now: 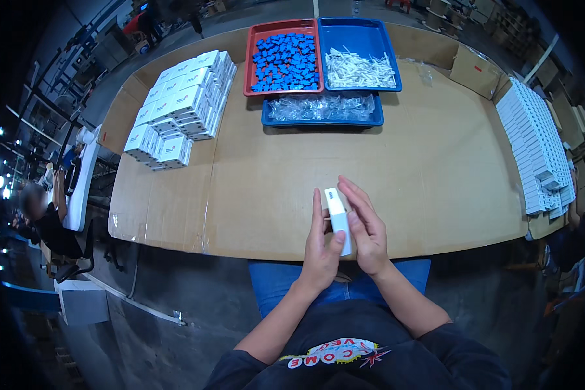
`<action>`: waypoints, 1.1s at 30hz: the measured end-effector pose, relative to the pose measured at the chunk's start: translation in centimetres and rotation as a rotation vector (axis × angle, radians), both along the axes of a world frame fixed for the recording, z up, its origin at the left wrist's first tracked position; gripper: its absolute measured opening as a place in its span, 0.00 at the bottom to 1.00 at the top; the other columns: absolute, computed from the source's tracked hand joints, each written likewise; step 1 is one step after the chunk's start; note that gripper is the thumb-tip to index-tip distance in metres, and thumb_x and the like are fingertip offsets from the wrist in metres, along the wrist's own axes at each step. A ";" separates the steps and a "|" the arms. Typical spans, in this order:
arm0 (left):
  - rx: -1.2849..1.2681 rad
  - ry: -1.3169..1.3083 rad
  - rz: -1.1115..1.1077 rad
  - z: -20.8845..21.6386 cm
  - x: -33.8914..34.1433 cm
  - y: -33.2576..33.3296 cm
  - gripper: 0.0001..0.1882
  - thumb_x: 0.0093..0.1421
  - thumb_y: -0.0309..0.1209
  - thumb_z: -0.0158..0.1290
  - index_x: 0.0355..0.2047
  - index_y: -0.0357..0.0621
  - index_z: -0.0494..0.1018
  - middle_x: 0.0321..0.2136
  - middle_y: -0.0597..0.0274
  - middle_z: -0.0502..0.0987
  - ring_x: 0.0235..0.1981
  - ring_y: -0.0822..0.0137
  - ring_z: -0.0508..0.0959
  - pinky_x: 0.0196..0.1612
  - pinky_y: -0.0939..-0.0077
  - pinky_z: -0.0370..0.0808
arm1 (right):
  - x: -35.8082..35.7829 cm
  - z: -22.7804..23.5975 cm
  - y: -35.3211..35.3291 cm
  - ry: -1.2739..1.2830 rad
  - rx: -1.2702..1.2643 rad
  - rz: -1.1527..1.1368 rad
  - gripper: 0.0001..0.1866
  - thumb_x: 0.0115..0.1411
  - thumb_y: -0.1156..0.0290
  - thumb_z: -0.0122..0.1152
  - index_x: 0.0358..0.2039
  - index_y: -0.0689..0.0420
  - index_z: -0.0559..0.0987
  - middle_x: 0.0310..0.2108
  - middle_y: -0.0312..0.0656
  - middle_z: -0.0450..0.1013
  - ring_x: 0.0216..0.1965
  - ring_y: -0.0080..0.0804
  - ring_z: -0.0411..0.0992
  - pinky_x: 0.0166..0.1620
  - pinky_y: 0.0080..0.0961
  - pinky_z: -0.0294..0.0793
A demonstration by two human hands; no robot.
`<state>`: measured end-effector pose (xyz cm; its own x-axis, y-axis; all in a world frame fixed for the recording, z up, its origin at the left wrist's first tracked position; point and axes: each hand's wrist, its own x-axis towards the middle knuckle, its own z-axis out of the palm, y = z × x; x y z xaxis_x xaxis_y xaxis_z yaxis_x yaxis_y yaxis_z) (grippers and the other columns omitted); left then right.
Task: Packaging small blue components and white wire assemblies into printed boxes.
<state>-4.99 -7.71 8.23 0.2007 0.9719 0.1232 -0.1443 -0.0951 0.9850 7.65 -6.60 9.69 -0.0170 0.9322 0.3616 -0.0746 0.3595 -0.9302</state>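
Between my two hands, just over the table's near edge, is a small, narrow white box (336, 207), held tilted up with a dark printed mark at its far end. My left hand (319, 250) grips it from the left, thumb laid across its near part and fingers pointing away from me. From the other side my right hand (368, 240) holds it, thumb pressed on its face and fingers stretched along its right side. My palms hide part of the box's sides.
Stacked white boxes (182, 97) stand at the table's (260, 188) far left. At the back are a red tray (248, 65) of blue pieces, a blue tray (354, 29) of white sticks and another tray (322, 123) of clear plastic bags. Many small white boxes (533, 143) line the right edge.
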 end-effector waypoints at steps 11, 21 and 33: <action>-0.291 -0.087 -0.130 1.1 1.2 1.5 0.39 0.78 0.53 0.34 0.75 0.32 0.49 0.69 0.49 0.62 0.68 0.60 0.65 0.69 0.67 0.62 | 2.2 -1.2 2.2 -0.132 0.168 -0.017 0.21 0.69 0.72 0.55 0.61 0.63 0.73 0.60 0.53 0.75 0.65 0.51 0.70 0.73 0.49 0.56; -0.673 -0.217 -0.126 2.9 0.8 3.2 0.37 0.73 0.63 0.39 0.63 0.44 0.66 0.49 0.60 0.78 0.49 0.69 0.80 0.52 0.71 0.79 | 3.2 -2.9 3.2 -0.361 0.348 0.007 0.45 0.64 0.49 0.61 0.71 0.68 0.62 0.67 0.64 0.64 0.66 0.60 0.66 0.68 0.49 0.63; -0.675 -0.314 -0.057 0.7 2.4 2.4 0.30 0.75 0.58 0.41 0.58 0.44 0.69 0.44 0.64 0.79 0.43 0.75 0.80 0.45 0.78 0.78 | 3.0 -5.1 3.9 -0.364 0.452 -0.168 0.45 0.68 0.38 0.55 0.61 0.75 0.73 0.58 0.69 0.72 0.56 0.64 0.76 0.56 0.44 0.78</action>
